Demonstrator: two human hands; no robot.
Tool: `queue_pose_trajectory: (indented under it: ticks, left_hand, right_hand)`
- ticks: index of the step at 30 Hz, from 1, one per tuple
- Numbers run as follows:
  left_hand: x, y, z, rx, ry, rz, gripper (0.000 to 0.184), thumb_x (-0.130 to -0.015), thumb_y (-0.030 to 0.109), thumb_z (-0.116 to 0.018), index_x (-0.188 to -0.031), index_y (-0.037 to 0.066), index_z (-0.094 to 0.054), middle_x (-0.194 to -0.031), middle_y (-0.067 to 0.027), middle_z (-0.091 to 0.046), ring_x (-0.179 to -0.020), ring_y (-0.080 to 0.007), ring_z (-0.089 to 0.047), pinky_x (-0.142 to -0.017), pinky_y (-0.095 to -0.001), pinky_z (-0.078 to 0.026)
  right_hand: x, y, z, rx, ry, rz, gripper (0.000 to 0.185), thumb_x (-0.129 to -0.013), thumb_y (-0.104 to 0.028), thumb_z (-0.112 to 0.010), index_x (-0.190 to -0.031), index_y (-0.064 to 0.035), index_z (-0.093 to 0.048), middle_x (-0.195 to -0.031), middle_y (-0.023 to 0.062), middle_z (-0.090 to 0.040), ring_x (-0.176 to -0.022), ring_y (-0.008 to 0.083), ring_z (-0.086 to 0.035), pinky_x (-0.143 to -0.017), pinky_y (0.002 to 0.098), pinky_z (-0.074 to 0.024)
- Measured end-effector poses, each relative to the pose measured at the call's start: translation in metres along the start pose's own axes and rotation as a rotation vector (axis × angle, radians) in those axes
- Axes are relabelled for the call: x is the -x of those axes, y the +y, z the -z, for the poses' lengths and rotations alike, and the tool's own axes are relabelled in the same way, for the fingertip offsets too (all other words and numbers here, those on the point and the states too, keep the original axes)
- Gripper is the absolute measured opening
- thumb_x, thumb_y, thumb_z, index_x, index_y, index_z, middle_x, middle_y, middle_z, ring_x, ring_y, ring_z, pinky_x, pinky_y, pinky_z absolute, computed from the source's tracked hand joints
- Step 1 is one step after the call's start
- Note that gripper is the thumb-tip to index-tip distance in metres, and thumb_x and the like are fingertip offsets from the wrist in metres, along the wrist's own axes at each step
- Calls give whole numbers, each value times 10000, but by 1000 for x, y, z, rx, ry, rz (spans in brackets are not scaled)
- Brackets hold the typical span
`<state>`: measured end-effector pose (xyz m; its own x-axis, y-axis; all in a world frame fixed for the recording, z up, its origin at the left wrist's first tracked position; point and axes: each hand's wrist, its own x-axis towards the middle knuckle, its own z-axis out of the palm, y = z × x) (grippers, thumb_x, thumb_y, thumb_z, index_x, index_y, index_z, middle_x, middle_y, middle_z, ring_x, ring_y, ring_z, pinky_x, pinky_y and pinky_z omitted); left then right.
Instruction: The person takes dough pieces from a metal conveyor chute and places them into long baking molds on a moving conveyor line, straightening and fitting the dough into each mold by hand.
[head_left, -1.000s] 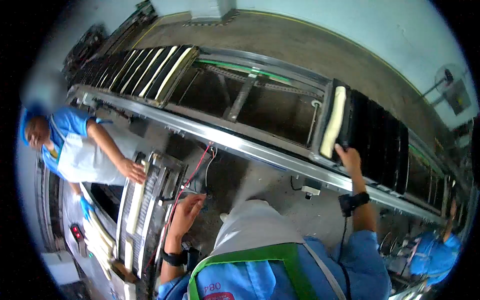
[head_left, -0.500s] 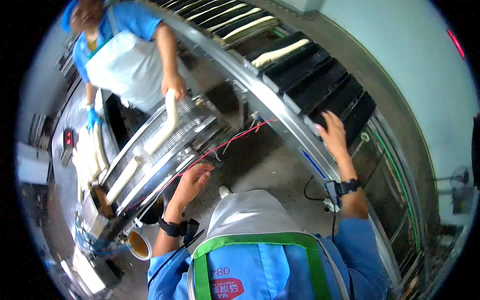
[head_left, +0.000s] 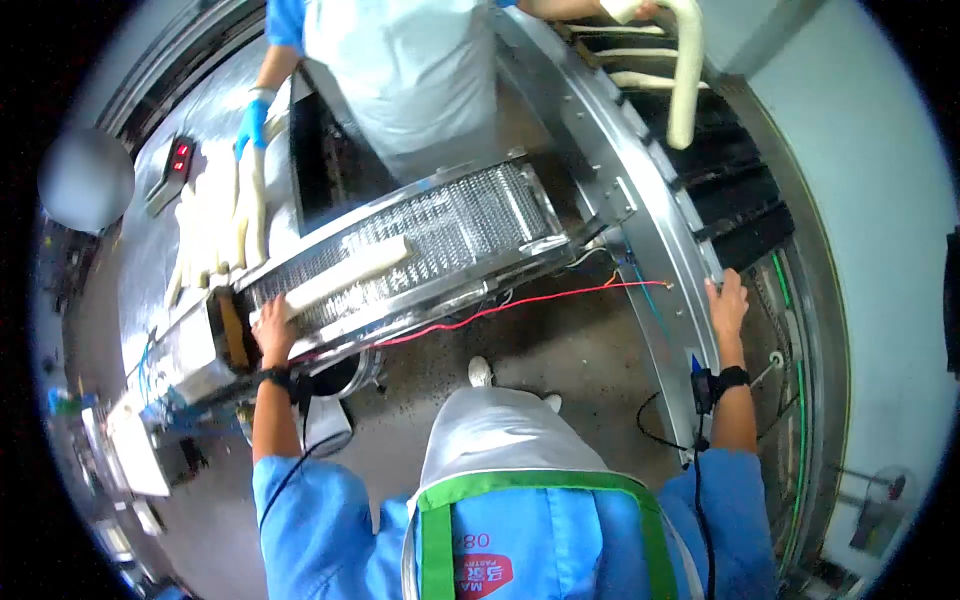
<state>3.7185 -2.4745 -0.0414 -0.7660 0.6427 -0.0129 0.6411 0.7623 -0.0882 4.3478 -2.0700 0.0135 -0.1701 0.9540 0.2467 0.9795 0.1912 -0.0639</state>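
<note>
A long pale rope of dough point(head_left: 350, 275) lies lengthwise on the metal mesh conveyor point(head_left: 470, 215). My left hand point(head_left: 272, 332) is at its near left end, fingers closed around the tip. On the right, my right hand point(head_left: 729, 308) rests at the curved metal rail, just below the black trays point(head_left: 745, 195); its thumb and fingers are apart with nothing between them. Across the conveyor a co-worker holds up a bent dough rope point(head_left: 687, 75) over the trays. That person's blue-gloved hand point(head_left: 254, 125) touches other dough ropes point(head_left: 240, 215) on the steel table.
A red cord point(head_left: 500, 308) stretches between the mesh conveyor and the curved rail point(head_left: 640, 170). A small device with a red display point(head_left: 172, 172) sits on the steel table point(head_left: 150, 260). Below the conveyor stands a round container point(head_left: 345, 375). Dark cables hang from my wrist straps.
My left hand has reached left to the dough on the mesh. My right hand has lowered to the rail. The co-worker has lifted a dough rope off the mesh over to the trays.
</note>
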Motion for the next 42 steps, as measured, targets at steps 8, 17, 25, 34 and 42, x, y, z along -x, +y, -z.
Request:
queue_pose_trajectory:
  ticks: [8, 17, 25, 34, 42]
  left_hand:
    - [-19, -7, 10, -32, 1, -159, 321, -618, 191, -568, -903, 88, -462, -943, -95, -502, -959, -275, -448, -834, -424, -322]
    - [12, 60, 100, 1043, -515, 28, 285, -671, 144, -504, -907, -12, -461, -751, -50, -497, -655, -113, -468, -549, -233, -391]
    - [26, 154, 187, 1631, -403, -50, 701, -679, 201, -545, -1257, -14, -213, -1063, -155, -426, -868, -228, -487, -712, -285, -435]
    - [-10, 397, 333, 1917, -547, -592, 555, -750, 153, -515, -1236, 34, -274, -1133, -148, -417, -965, -262, -489, -777, -341, -455]
    - [22, 582, 403, 1807, -1105, -1225, 394, -785, 344, -475, -992, 9, -475, -868, -148, -560, -796, -214, -550, -738, -318, -443]
  right_hand:
    - [-12, -39, 12, 4, -48, 57, 426, -740, -341, -548, -1041, -47, -481, -1062, 99, -471, -977, 306, -404, -784, 458, -328]
    - [-21, -28, 3, 19, 7, 192, 432, -680, -349, -589, -984, -50, -519, -1040, 71, -476, -952, 274, -418, -746, 417, -377]
    - [-18, -21, 12, -112, -27, 119, 421, -636, -282, -642, -944, -24, -520, -981, 81, -462, -940, 279, -407, -761, 408, -351]
    - [7, -9, 19, -190, 13, 166, 399, -645, -301, -634, -915, -29, -522, -979, 78, -451, -934, 264, -404, -764, 388, -351]
    - [12, -2, 17, -255, -10, 141, 350, -626, -221, -637, -901, -42, -515, -983, 78, -465, -933, 265, -418, -749, 402, -370]
